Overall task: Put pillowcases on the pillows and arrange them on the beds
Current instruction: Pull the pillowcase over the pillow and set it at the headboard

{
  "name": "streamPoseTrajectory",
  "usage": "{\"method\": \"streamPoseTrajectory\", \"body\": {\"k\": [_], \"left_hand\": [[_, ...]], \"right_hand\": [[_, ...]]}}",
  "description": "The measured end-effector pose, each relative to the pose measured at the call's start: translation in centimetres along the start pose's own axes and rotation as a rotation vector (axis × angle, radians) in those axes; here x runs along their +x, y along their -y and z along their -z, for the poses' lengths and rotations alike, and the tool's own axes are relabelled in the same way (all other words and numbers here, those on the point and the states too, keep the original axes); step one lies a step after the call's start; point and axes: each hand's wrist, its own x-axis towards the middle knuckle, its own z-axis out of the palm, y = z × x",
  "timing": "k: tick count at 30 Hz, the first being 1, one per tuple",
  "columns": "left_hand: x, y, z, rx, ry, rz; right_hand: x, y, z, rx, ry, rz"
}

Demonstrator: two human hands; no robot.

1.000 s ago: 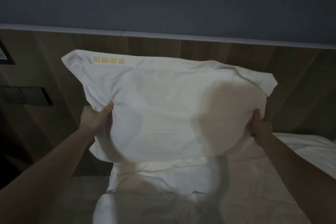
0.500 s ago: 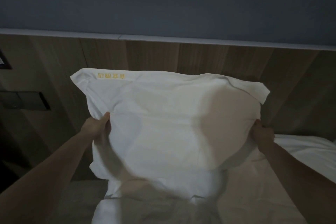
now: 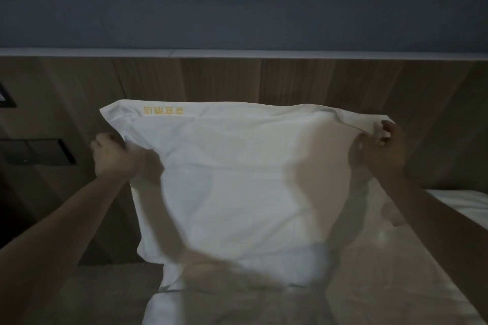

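White cased pillow (image 3: 237,179) with yellow embroidered lettering (image 3: 163,110) upright against wooden headboard (image 3: 290,79), left hand (image 3: 113,155) gripping its upper left edge, right hand (image 3: 377,150) pinching its top right corner flap.

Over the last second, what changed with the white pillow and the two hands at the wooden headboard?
The white cased pillow came down from mid-air to stand upright against the wooden headboard, atop another white pillow. Both hands climbed from its mid sides: the left hand now grips near the upper left corner, the right hand pinches the top right flap. Yellow lettering stays at the top edge.
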Motion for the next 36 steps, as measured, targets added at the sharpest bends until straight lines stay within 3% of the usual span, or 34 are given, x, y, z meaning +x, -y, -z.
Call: {"method": "streamPoseTrajectory", "body": {"k": [4, 10, 15, 21, 24, 28, 31, 36], "left_hand": [[0.5, -3.0, -0.2, 0.103, 0.109, -0.183], [-0.5, -5.1, -0.8, 0.262, 0.222, -0.392], [0.2, -4.6, -0.7, 0.278, 0.282, -0.382], [0.1, -3.6, -0.4, 0.219, 0.230, -0.392], [-0.7, -1.5, -0.2, 0.046, 0.189, -0.315], [-2.4, 2.8, -0.7, -0.083, 0.188, -0.115], [-2.8, 6.1, -1.9, -0.097, 0.204, -0.042], [-5.3, 8.1, -3.4, -0.383, 0.345, 0.205]], "right_hand": [[1.3, 3.3, -1.3, -0.191, 0.143, 0.078], [3.5, 6.1, 0.5, -0.231, 0.059, 0.010], [6.4, 9.0, 1.1, 0.027, 0.011, -0.096], [3.1, 7.7, 0.4, 0.031, 0.008, -0.138], [0.4, 5.1, 1.1, 0.075, -0.119, -0.100], [-2.2, -0.3, 1.6, 0.149, -0.110, -0.156], [-4.4, -3.8, 1.4, 0.133, 0.008, -0.290], [-6.8, -7.9, 0.4, 0.181, 0.228, -0.609]]}}
